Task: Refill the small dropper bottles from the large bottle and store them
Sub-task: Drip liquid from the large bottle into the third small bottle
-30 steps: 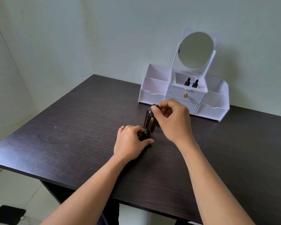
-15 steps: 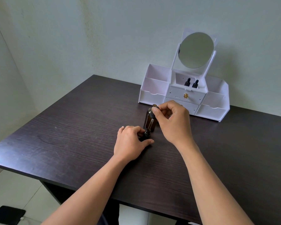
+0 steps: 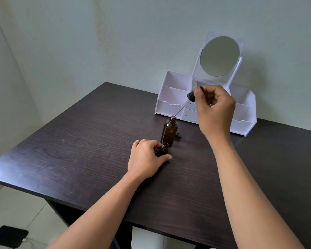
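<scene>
left hand [image 3: 145,159] holds the small bottle [image 3: 164,149]; right hand [image 3: 215,106] pinches the dropper [image 3: 186,101] above the large bottle [image 3: 169,131].

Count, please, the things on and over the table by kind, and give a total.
Bottles: 2, large bottle and small bottle
Dropper: 1
Black piece: 1
Organiser with mirror: 1
Total: 5
</scene>
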`<action>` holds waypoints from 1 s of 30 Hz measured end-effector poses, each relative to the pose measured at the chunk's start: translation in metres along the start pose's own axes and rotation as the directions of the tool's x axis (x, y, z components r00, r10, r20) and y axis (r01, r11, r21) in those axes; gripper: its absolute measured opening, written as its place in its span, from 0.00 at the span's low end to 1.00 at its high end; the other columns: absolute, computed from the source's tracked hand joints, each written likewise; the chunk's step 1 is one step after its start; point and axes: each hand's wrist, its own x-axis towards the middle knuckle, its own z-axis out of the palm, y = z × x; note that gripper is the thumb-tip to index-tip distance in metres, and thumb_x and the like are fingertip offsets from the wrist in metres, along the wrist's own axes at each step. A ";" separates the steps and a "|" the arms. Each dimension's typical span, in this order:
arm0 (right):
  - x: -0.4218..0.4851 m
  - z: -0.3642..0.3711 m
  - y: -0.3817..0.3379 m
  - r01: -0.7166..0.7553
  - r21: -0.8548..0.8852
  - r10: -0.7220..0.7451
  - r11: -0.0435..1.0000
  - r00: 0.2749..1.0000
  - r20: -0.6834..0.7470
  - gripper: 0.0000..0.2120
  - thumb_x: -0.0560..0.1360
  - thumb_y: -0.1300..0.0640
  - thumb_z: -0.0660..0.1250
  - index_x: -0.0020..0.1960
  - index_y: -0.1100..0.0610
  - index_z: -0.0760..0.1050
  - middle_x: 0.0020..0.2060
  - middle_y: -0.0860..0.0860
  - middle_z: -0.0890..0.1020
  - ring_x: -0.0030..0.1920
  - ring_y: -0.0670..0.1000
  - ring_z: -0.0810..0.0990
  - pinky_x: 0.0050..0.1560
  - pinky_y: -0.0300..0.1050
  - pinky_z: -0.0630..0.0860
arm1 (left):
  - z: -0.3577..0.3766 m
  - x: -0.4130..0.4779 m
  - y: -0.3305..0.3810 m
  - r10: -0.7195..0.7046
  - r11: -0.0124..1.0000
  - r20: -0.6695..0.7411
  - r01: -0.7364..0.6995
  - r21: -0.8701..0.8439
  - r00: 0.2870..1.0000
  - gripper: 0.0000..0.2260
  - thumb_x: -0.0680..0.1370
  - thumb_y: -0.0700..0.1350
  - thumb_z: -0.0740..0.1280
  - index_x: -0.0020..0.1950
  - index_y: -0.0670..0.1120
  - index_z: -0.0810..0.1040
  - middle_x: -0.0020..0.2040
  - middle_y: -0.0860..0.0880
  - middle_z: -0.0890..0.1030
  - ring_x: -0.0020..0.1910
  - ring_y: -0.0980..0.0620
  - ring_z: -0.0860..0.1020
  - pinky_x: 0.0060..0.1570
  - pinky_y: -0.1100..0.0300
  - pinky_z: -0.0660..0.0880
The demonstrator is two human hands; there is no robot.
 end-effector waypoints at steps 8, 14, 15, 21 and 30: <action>0.004 0.008 0.012 0.021 -0.059 -0.018 0.998 0.998 0.052 0.08 0.77 0.54 0.71 0.48 0.59 0.81 0.39 0.49 0.85 0.40 0.49 0.84 0.44 0.43 0.80 | 0.000 0.001 -0.001 0.001 1.000 0.012 -0.002 0.021 1.000 0.19 0.69 0.63 0.76 0.54 0.54 0.82 0.49 0.57 0.82 0.58 0.56 0.76 0.74 0.52 0.58; 0.001 0.015 0.019 0.025 -0.134 -0.002 0.991 0.986 0.165 0.04 0.77 0.54 0.70 0.47 0.54 0.81 0.38 0.43 0.85 0.39 0.47 0.83 0.43 0.46 0.80 | -0.001 0.000 -0.001 -0.003 1.000 0.020 0.002 0.023 1.000 0.20 0.69 0.63 0.75 0.55 0.54 0.82 0.50 0.57 0.83 0.58 0.56 0.76 0.75 0.51 0.58; 0.001 0.016 0.020 0.028 -0.154 -0.001 0.988 0.984 0.177 0.03 0.77 0.54 0.71 0.46 0.53 0.81 0.37 0.43 0.84 0.39 0.47 0.82 0.43 0.47 0.80 | -0.001 0.000 0.000 -0.003 1.000 0.020 0.003 0.023 1.000 0.20 0.69 0.63 0.75 0.55 0.53 0.82 0.50 0.57 0.83 0.58 0.56 0.76 0.75 0.51 0.59; 0.004 0.021 0.026 0.020 -0.215 0.028 0.976 0.976 0.217 0.04 0.76 0.52 0.71 0.45 0.52 0.81 0.31 0.46 0.79 0.33 0.43 0.76 0.39 0.42 0.76 | -0.003 0.001 0.000 -0.003 1.000 0.027 0.002 0.029 1.000 0.20 0.70 0.63 0.75 0.56 0.54 0.82 0.50 0.57 0.82 0.58 0.56 0.76 0.74 0.51 0.60; 0.001 0.029 0.037 -0.017 -0.312 0.118 0.950 0.944 0.307 0.05 0.76 0.52 0.71 0.45 0.54 0.82 0.30 0.45 0.77 0.32 0.43 0.75 0.38 0.39 0.73 | -0.004 0.001 0.000 -0.006 0.999 0.052 0.004 0.037 0.999 0.21 0.70 0.64 0.74 0.58 0.54 0.82 0.52 0.57 0.82 0.59 0.56 0.76 0.75 0.49 0.59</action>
